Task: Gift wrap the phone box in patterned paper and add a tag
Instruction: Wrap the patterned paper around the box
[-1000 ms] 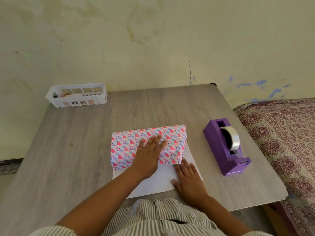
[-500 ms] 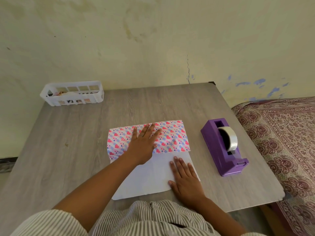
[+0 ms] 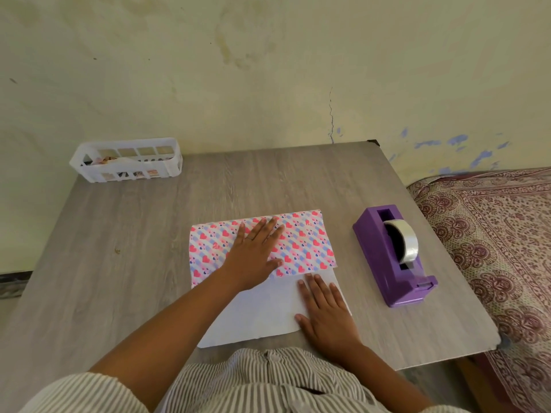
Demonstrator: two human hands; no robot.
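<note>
Heart-patterned wrapping paper [image 3: 310,242] lies folded over on the grey table, its pattern side up, covering what is under it; the phone box itself is hidden. The paper's white underside [image 3: 262,311] stretches toward me. My left hand [image 3: 253,251] presses flat on the patterned flap, fingers spread. My right hand [image 3: 325,311] rests flat on the white part, near its right edge. Neither hand grips anything.
A purple tape dispenser [image 3: 393,257] with a clear tape roll stands right of the paper. A white plastic basket [image 3: 125,160] holding small items sits at the table's far left corner. A patterned bedspread [image 3: 501,248] lies beyond the table's right edge. The wall is close behind.
The patterned flap has been laid down flatter over the middle. My left hand slid farther up on it, away from me. My right hand stayed on the white part.
</note>
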